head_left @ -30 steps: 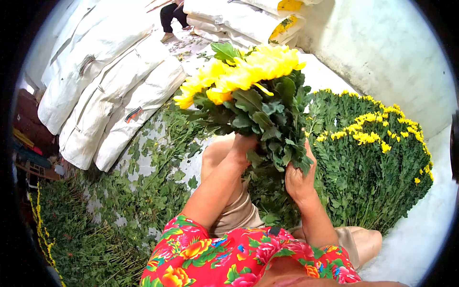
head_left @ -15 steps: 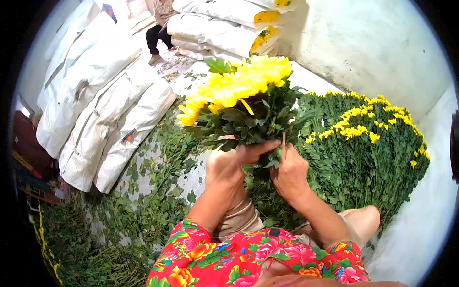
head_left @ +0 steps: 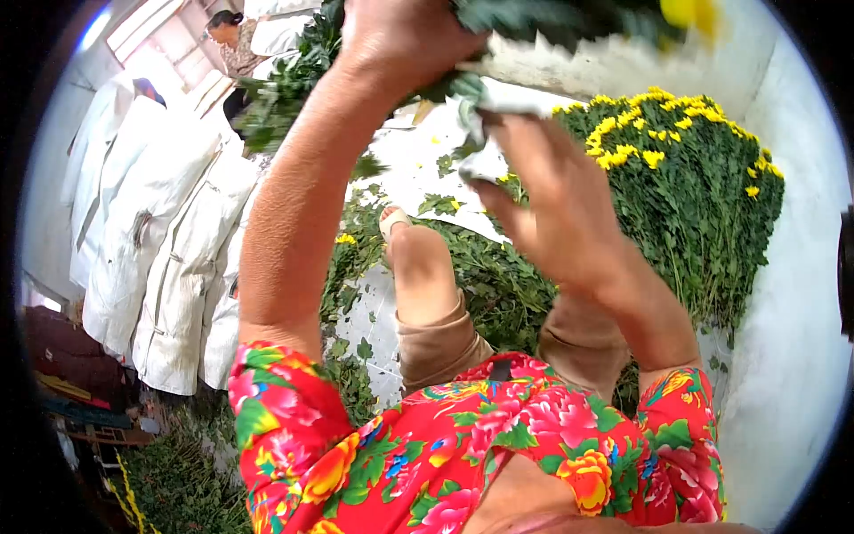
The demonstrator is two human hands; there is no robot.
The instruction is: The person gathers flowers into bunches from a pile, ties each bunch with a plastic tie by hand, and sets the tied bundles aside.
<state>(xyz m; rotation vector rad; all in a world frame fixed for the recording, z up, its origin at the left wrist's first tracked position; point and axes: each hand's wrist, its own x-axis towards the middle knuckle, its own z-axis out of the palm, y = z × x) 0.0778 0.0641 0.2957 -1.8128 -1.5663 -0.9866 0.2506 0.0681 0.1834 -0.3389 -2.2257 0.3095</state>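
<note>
The left hand [head_left: 400, 36], top centre, grips a dark-green leafy bunch with blurred yellow petals [head_left: 569, 20] — cut off by the frame's top edge; the right hand [head_left: 556, 200], right of centre, is loosely spread — whether touching leaves, I cannot tell.

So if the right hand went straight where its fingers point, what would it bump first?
Probably the leaves hanging below the left hand, right by the fingertips of the right hand. It's blurry and depth is unclear, so it might touch them already or pass by.
</note>
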